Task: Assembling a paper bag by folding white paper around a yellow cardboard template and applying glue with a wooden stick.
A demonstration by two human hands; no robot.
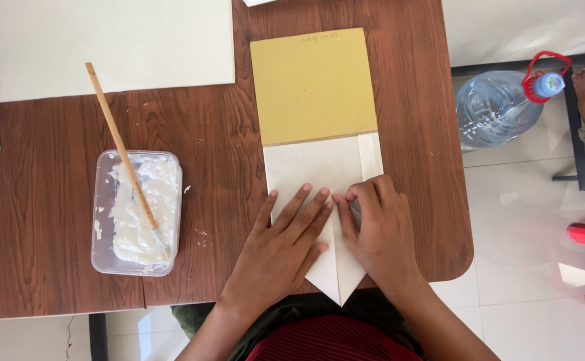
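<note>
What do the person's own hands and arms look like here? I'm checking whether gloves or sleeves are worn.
Both are bare: the left hand and right hand wear no gloves, rings or watch, and no sleeves cover the forearms as far as the view shows. Nails are short and unpainted.

Folded white paper [319, 170] — pointed end overhanging table edge, prob. creased.

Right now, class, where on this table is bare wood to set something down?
Free: between the paste tub and the folded paper; also right of the yellow board. Crowded: where left hand and right hand press the paper.
</note>
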